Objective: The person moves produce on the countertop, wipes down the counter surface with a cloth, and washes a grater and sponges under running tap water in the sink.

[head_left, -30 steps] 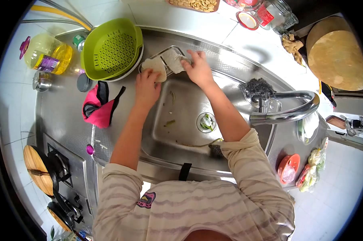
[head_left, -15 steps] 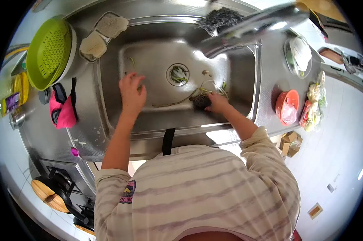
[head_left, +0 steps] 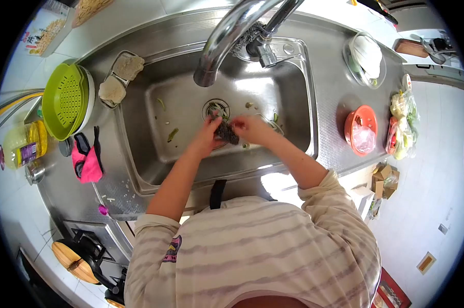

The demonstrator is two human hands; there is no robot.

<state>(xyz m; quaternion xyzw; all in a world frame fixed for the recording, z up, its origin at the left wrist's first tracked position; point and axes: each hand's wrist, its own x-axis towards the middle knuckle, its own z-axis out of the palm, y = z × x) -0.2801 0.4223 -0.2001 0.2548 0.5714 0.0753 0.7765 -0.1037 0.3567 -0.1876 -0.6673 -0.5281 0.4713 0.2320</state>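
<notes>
My left hand [head_left: 206,138] is wrapped around a dark, wiry steel wool scourer [head_left: 226,133], held over the sink [head_left: 155,149] just in front of the drain [head_left: 215,106]. My right hand [head_left: 253,129] comes in from the other side, its fingertips pinched together at the scourer's upper right edge. Whatever lies between those fingertips is too small to make out. Green vegetable scraps lie in the drain, and one green piece [head_left: 173,135] rests on the sink floor left of my hands. Stringy pale scraps [head_left: 269,123] sit behind my right wrist.
A chrome faucet [head_left: 216,51] arches over the sink's back. Left are two sponges [head_left: 112,90] in a rack, a green colander [head_left: 62,100] and a pink cloth item [head_left: 91,167]. On the right stand a glass bowl [head_left: 352,66], an orange container [head_left: 351,128] and bagged vegetables [head_left: 402,126].
The scourer has been lifted from the sink floor and brought left between both hands. My left hand moved right to hold it. The view has shifted, showing more of the faucet.
</notes>
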